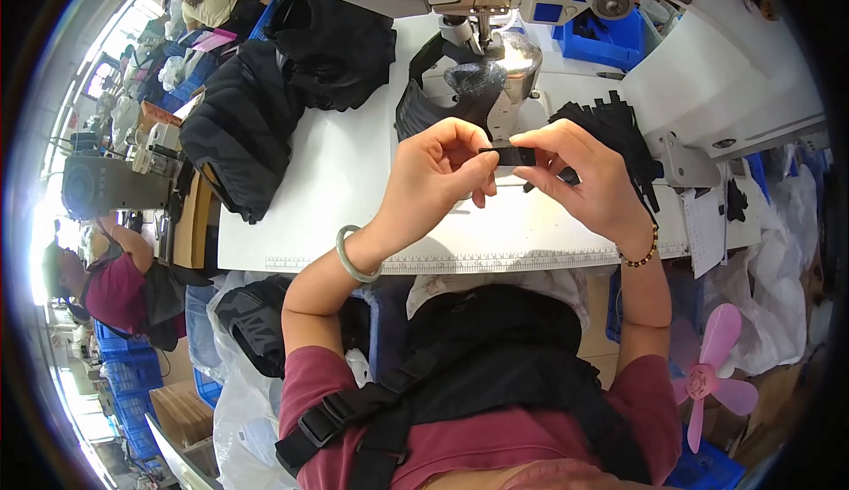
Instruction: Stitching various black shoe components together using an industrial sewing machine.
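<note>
A short black strip, which looks like webbing or tape, is stretched between my two hands above the white sewing table. My left hand pinches its left end between thumb and fingers. At the right end, my right hand pinches it the same way. Just beyond my hands, a dark fabric piece lies by the post of the sewing machine, partly under its needle area. Close to my right hand is a pile of black strips.
Black fabric pieces are stacked at the table's left. A blue bin stands behind the machine. A ruler strip runs along the front edge. A pink fan is at lower right. Two other people sit at the left.
</note>
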Action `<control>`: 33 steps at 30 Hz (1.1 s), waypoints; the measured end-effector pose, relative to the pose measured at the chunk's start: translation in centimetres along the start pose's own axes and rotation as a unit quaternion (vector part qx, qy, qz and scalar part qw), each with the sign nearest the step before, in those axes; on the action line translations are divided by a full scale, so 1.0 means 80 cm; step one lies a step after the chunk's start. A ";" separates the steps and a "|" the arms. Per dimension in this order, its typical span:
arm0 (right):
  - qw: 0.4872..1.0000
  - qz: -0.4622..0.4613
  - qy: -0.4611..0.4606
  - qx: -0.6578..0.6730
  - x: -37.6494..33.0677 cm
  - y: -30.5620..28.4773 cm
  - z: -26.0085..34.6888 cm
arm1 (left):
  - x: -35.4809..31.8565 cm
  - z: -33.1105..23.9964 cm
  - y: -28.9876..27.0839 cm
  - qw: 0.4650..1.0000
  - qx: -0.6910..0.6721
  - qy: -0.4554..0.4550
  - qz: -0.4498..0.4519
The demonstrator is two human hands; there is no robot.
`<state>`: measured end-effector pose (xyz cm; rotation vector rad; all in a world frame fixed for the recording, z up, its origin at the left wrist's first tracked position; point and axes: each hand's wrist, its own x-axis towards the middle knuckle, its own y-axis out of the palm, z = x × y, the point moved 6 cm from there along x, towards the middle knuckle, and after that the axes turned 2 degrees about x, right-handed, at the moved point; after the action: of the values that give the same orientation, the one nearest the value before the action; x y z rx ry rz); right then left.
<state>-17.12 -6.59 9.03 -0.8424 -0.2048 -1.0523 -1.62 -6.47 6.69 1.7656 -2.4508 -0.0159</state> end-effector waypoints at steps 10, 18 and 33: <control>0.975 -0.143 0.074 0.152 0.004 0.013 -0.011 | 0.007 -0.055 -0.029 0.993 0.100 0.022 -0.050; 0.800 -0.319 0.163 0.481 0.042 0.063 -0.030 | 0.059 -0.052 -0.058 0.997 0.032 -0.054 -0.051; 0.956 -0.258 0.014 0.141 0.029 0.055 -0.040 | 0.069 -0.030 -0.057 0.997 -0.016 -0.062 -0.047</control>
<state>-13.01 -9.40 5.82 -0.5202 -0.5613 -1.4799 1.23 -13.01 9.24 1.9197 -2.4309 -0.1774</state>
